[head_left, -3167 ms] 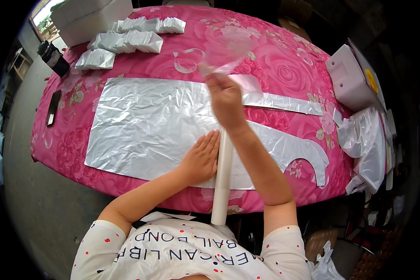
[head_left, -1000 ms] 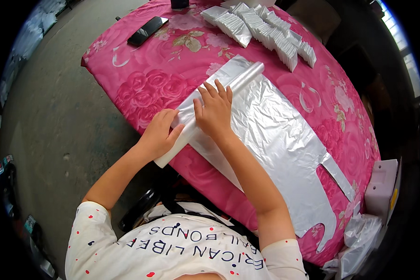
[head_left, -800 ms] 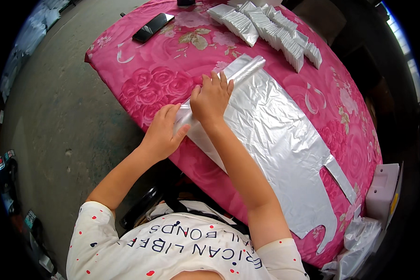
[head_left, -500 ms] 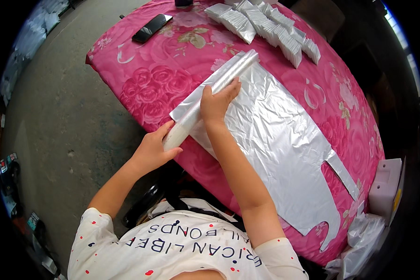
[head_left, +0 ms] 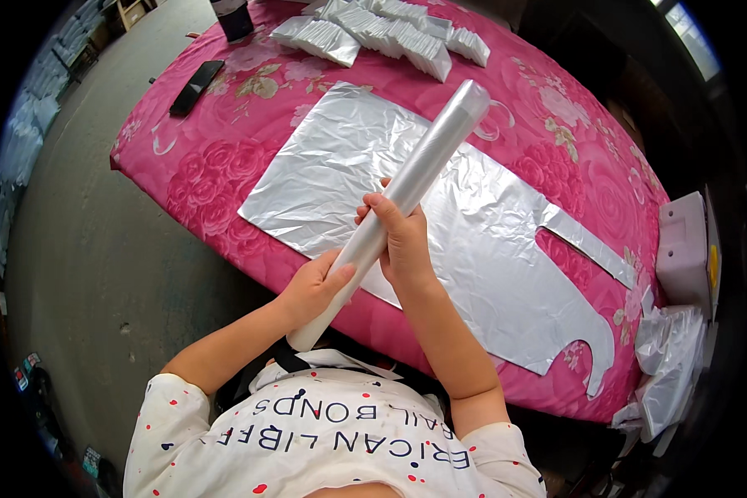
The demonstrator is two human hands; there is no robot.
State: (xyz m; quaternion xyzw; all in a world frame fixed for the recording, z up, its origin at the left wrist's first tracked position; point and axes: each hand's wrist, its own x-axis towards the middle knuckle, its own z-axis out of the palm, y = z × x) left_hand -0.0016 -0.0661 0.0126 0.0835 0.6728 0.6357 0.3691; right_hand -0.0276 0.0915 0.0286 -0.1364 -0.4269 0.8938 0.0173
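Observation:
A long roll of clear, whitish plastic film [head_left: 436,149] slants up across the table, raised over a flat silvery plastic sheet. My left hand [head_left: 314,286] is closed around its lower part, thumb on top. Further up, about mid-length, my right hand [head_left: 402,236] wraps the roll with its thumb across the front. Beneath both lies the thin, crinkled plastic sheet [head_left: 490,241], shaped like a disposable apron, with curved cut-outs and strap-like strips at its right end. Its left end is spread flat near the table's front edge.
The round-cornered table wears a pink rose-patterned cloth [head_left: 224,178]. Several stacks of folded white packets [head_left: 390,33] sit at the back. A black phone [head_left: 197,87] and a dark cup [head_left: 233,21] are at the far left. By the right edge are a white box [head_left: 682,249] and clear plastic bags [head_left: 671,357].
The roll has come up off the left end of the sheet, which now lies fully uncovered. Both hands have moved toward my body with it. My view has shifted to the right.

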